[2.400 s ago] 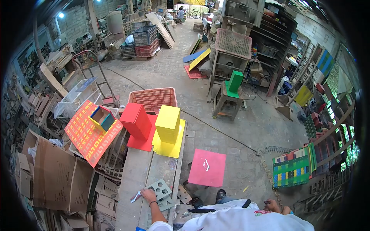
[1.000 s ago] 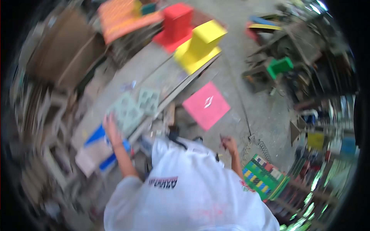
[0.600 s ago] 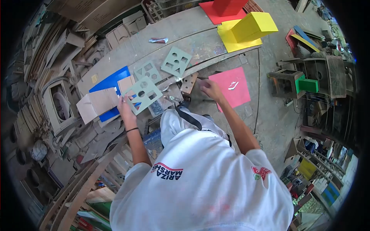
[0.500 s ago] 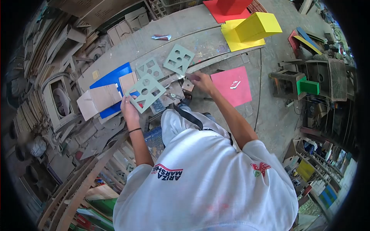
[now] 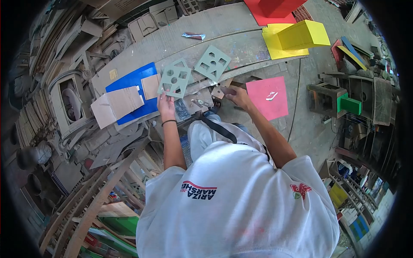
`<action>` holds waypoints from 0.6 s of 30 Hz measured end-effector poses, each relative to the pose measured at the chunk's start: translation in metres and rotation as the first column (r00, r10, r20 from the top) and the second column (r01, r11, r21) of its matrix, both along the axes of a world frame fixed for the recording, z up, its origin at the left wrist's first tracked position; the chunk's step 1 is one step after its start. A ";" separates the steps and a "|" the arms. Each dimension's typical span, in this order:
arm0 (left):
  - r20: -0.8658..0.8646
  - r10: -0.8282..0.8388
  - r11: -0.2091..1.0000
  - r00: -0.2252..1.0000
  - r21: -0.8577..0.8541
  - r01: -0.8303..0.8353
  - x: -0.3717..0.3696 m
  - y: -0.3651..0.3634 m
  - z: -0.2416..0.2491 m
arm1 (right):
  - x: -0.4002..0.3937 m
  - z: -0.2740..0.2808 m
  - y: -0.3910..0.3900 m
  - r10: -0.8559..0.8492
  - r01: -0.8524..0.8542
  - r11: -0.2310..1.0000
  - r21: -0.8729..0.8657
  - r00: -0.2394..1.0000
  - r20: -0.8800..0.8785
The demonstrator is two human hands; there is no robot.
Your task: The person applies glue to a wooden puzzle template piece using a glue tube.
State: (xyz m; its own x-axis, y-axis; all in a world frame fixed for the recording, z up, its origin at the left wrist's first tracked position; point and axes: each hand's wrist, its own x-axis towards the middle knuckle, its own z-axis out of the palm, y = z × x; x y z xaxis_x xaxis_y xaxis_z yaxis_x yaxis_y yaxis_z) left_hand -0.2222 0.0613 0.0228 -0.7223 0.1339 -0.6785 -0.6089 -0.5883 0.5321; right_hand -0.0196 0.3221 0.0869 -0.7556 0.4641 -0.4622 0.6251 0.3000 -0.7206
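My left hand [image 5: 166,106] grips the lower edge of a grey-green panel [image 5: 183,75] with several shaped cutouts. This panel lies over the left part of the bench, beside a small bare board. A second grey-green panel [image 5: 208,57] with similar cutouts rests to its right, a little further away. My right hand [image 5: 239,97] is closed near the bench's front edge, its fingertips beside a small wooden piece [image 5: 217,92] with a hole. What the fingers hold, if anything, is too small to make out.
A blue panel [image 5: 150,73] lies at left under a folded tan piece [image 5: 124,103]. A pink sheet [image 5: 277,107] is right of my right hand. Yellow [image 5: 271,43] and red [image 5: 258,15] pieces stand at the back right, and a small wrapper [image 5: 193,35] lies on the bench [image 5: 172,45].
My left hand has moved right and turned its panel more upright, over where another green panel was seen. That other panel is now hidden. The view has shifted slightly.
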 end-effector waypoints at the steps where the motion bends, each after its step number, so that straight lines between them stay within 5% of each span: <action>1: -0.051 -0.005 0.999 0.999 -0.051 0.002 -0.001 0.005 0.002 | 0.008 0.004 0.000 -0.002 0.002 1.000 0.001 1.000 0.003; 11: -0.052 0.093 0.975 0.994 -0.199 -0.102 -0.009 0.019 -0.024 | 0.113 -0.027 0.005 -0.173 0.193 0.975 -0.109 0.970 0.168; 16: -0.075 0.100 0.989 0.992 -0.102 -0.108 0.001 0.025 -0.031 | 0.134 -0.031 -0.001 -0.210 0.221 0.972 -0.085 0.970 0.127; 18: -0.076 0.102 0.993 0.992 -0.051 -0.106 0.004 0.028 -0.032 | 0.135 -0.029 -0.002 -0.346 0.374 0.915 -0.153 0.921 0.182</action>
State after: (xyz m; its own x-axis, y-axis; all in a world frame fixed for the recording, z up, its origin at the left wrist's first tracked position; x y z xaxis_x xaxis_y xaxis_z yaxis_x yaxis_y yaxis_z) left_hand -0.2185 0.0891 -0.0091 -0.7783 0.0194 -0.6276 -0.5040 -0.6156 0.6059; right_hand 0.1150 0.3202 0.0574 -0.4698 0.5890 -0.6576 0.7693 -0.0923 -0.6322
